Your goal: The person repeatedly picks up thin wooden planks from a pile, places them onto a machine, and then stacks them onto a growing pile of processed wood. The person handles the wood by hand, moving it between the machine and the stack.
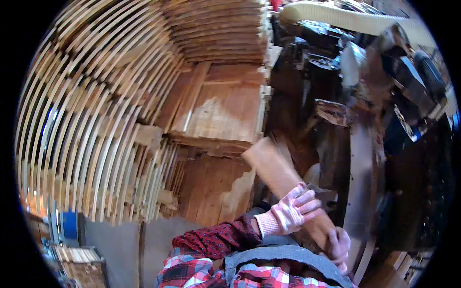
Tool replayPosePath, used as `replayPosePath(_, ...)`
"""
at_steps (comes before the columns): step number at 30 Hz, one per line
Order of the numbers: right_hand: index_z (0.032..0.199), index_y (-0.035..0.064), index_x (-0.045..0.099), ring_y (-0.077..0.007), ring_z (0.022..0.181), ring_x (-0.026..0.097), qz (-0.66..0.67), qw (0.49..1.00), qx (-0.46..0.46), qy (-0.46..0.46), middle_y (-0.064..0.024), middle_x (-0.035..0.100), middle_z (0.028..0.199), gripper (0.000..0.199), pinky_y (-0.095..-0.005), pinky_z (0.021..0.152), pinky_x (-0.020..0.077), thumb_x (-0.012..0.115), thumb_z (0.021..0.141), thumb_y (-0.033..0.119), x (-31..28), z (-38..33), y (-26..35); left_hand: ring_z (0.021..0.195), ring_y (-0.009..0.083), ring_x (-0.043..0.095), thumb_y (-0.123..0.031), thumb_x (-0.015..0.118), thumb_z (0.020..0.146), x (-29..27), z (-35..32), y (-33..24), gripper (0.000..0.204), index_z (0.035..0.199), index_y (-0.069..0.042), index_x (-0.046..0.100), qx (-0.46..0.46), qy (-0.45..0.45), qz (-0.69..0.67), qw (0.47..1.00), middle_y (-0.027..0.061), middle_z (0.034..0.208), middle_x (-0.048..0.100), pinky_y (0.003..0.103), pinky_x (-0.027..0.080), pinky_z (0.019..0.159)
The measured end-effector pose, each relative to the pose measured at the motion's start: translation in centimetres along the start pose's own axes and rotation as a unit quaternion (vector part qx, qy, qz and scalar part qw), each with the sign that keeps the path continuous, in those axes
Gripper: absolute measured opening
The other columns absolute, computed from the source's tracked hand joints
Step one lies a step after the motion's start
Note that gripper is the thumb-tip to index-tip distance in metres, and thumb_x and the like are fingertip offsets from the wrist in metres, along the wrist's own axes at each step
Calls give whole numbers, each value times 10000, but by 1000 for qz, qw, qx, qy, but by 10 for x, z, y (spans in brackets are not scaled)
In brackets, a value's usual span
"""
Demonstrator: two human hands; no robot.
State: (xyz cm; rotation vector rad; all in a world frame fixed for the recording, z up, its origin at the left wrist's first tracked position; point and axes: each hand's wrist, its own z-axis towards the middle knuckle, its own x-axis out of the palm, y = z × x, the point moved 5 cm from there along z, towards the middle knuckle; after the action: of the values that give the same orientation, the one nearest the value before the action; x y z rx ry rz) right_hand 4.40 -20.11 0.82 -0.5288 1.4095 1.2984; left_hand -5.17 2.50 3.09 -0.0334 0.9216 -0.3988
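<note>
Nearest the camera: a red plaid shirt (192, 276) and grey apron bib (283, 259) at the lower edge. Both hands wear pale pink knit gloves. The left hand (293, 211) lies across a short wooden board (283, 185), fingers slightly spread and curled over its upper face, gripping it. The right hand (340, 245) holds the board's near end from below; its fingers are wrapped about the edge, though how tightly cannot be told. The board tilts up and away to the left, its far end free in the air, touching nothing visible. Just beyond it, to the right, stands a dark, dusty machine (355, 125) with a long worn bed; the board is not on the bed. Judged from this, the piece is in hand but not yet fed or set down. Further left, flat wooden sheets (225, 110) lie stacked, and behind them rise tall stacks of thin slats (96, 120). A pale hose (345, 19) crosses the top.
</note>
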Motion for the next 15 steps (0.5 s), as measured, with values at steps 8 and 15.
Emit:
replayPosePath(8, 1381, -36, 619, -411, 997, 702, -265, 931, 13, -253, -254, 732, 1118, 696, -473, 848, 590, 821, 876, 399, 15, -161, -77, 1544, 360, 309, -678, 657, 857, -56, -132, 349, 1008, 1638, -137, 318, -501, 142, 330, 787, 161, 1699, 298, 567, 207, 1273)
replayPosePath(15, 1214, -21, 604, -472, 1223, 639, -200, 961, 46, -187, -258, 622, 1361, 197, -574, 1118, 480, 592, 1019, 0, -3, 50, -165, 1512, 431, 365, -820, 568, 848, -159, -232, 480, 1140, 1672, -114, 218, -770, 156, 334, 520, 223, 1695, 294, 582, 367, 1188)
